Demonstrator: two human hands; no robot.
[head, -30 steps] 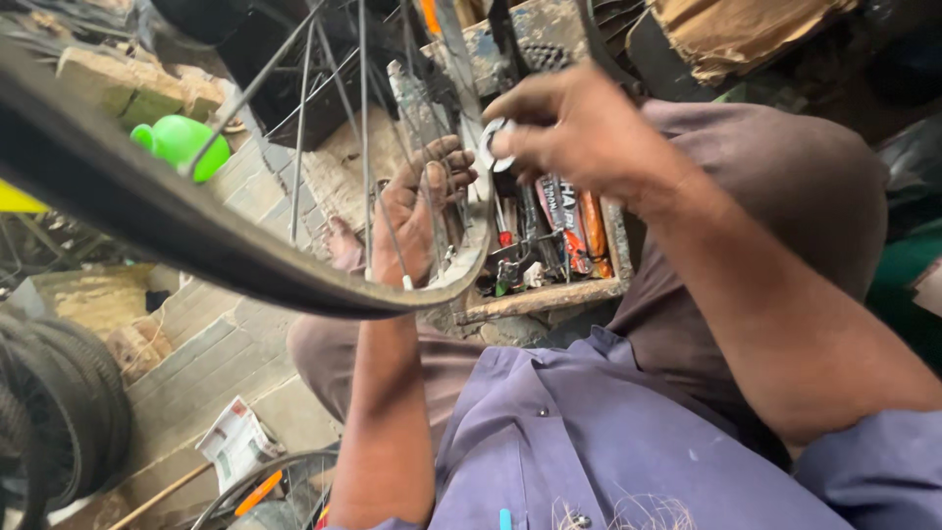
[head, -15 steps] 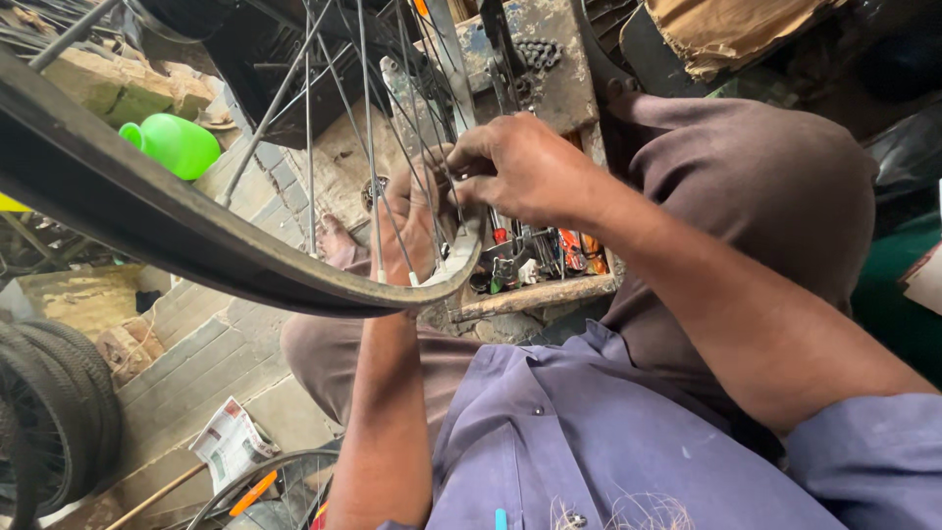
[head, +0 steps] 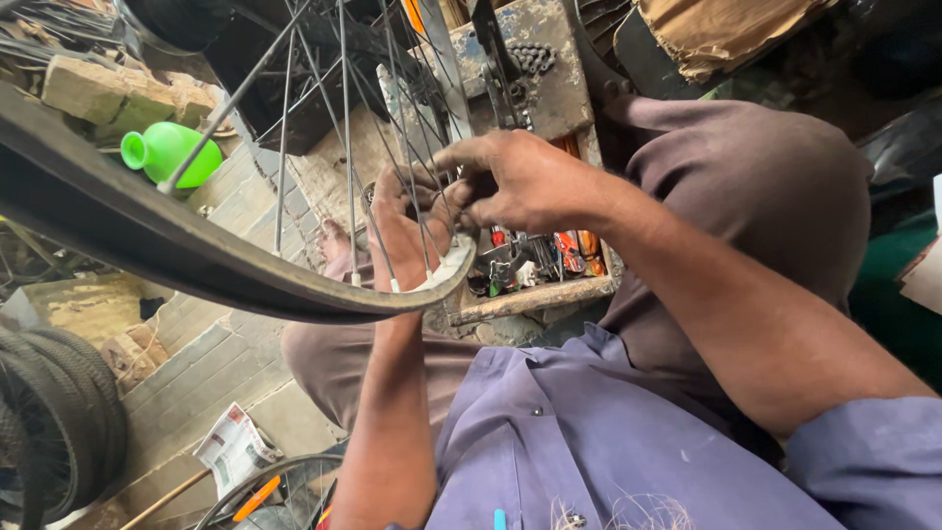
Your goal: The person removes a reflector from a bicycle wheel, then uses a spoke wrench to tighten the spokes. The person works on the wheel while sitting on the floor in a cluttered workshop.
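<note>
While spokes are worked: both hands meet at frame centre.
Left hand [head: 407, 231]: grips the wheel rim [head: 196, 260].
Right hand [head: 525, 182]: pinches a spoke [head: 345, 147], fingers narrow.
Next move: I judge it needs a steady rim.

Wheel held over the lap, tool tray beyond it.

The wheel rim [head: 226, 270] is held across the knees, both hands [head: 510, 182] meeting among its spokes [head: 343, 147]. A wooden tool tray [head: 535, 294] lies on the floor behind the hands. A bottle [head: 172, 152] lies far left beside bricks [head: 108, 93]; tyres [head: 54, 432] are stacked at the near-left corner, with a folded paper [head: 234, 450] beside them.
</note>
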